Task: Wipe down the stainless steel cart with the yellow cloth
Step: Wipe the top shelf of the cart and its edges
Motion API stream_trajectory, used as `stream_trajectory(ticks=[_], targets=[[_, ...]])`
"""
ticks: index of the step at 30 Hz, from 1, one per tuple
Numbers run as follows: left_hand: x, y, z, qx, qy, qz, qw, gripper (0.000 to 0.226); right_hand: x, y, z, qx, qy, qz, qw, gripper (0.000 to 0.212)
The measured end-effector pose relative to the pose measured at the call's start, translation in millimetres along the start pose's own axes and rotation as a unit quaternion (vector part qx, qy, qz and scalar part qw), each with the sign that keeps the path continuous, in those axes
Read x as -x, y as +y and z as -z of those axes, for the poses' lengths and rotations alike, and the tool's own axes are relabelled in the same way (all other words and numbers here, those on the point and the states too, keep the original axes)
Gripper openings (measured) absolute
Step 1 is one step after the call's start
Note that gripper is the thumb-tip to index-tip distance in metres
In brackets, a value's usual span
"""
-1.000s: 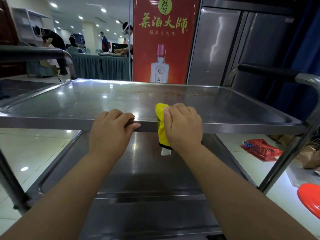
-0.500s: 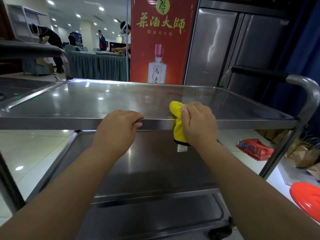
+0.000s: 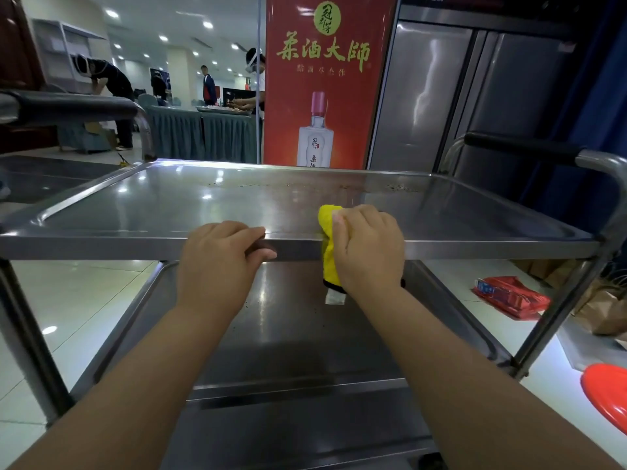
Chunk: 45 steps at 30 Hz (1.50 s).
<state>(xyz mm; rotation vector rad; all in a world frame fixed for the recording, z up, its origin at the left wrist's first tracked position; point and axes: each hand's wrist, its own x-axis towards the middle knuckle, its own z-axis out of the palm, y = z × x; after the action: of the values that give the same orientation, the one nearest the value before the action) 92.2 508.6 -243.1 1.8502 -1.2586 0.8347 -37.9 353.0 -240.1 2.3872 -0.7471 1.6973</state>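
Observation:
The stainless steel cart (image 3: 135, 244) stands right in front of me, its top tray at chest height with lower shelves beneath. My left hand (image 3: 220, 262) grips the near rim of the top tray, fingers curled over the edge and thumb under it. The yellow cloth (image 3: 328, 245) is draped over that same rim just to the right, with a white tag hanging below. My right hand (image 3: 368, 247) holds the cloth against the rim, fingers curled over it. Dark crumbs lie along the far side of the tray.
Black-gripped cart handles rise at the left (image 3: 71, 106) and right (image 3: 522, 147). A red banner (image 3: 325, 79) and steel fridge doors (image 3: 475, 96) stand behind. A red bag (image 3: 509, 296), brown paper bags (image 3: 607, 310) and a red stool (image 3: 607, 391) lie on the floor at right. People work at distant tables.
My right hand has slid the cloth a short way along the near rim, first right, then slightly back left. My left hand keeps its grip on the rim.

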Motion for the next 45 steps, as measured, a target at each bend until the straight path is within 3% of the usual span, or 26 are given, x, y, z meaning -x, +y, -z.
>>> stream_trajectory(ticks=[4, 9, 17, 21, 28, 34, 45], targets=[[1.3, 0.8, 1.9, -0.009, -0.002, 0.006, 1.0, 0.03, 4.3, -23.0, -11.9, -0.014, 0.007, 0.03, 0.999, 0.03], [6.4, 0.3, 8.9, -0.002, -0.008, 0.004, 1.0, 0.031, 8.5, -0.9, 2.0, 0.01, 0.003, 0.1, 0.995, 0.034], [8.2, 0.3, 9.9, 0.013, -0.014, 0.01, 1.0, 0.033, 8.8, 44.0, 24.0, 0.041, -0.005, 0.062, 0.997, 0.045], [9.6, 2.3, 5.1, 0.004, -0.01, 0.017, 1.0, 0.032, 9.1, 23.0, 17.0, 0.037, 0.012, 0.002, 0.999, 0.038], [9.6, 0.0, 6.9, -0.006, 0.001, 0.011, 1.0, 0.035, 11.5, -33.9, -3.4, -0.016, -0.007, 0.05, 0.999, 0.034], [7.1, 4.7, 5.2, 0.009, -0.018, -0.001, 1.0, 0.036, 9.2, -6.1, 4.7, 0.001, -0.004, 0.091, 0.996, 0.038], [1.2, 30.8, -11.8, 0.027, -0.013, -0.036, 0.999, 0.031, 2.4, 52.4, 26.2, 0.03, 0.002, 0.069, 0.997, 0.05]])
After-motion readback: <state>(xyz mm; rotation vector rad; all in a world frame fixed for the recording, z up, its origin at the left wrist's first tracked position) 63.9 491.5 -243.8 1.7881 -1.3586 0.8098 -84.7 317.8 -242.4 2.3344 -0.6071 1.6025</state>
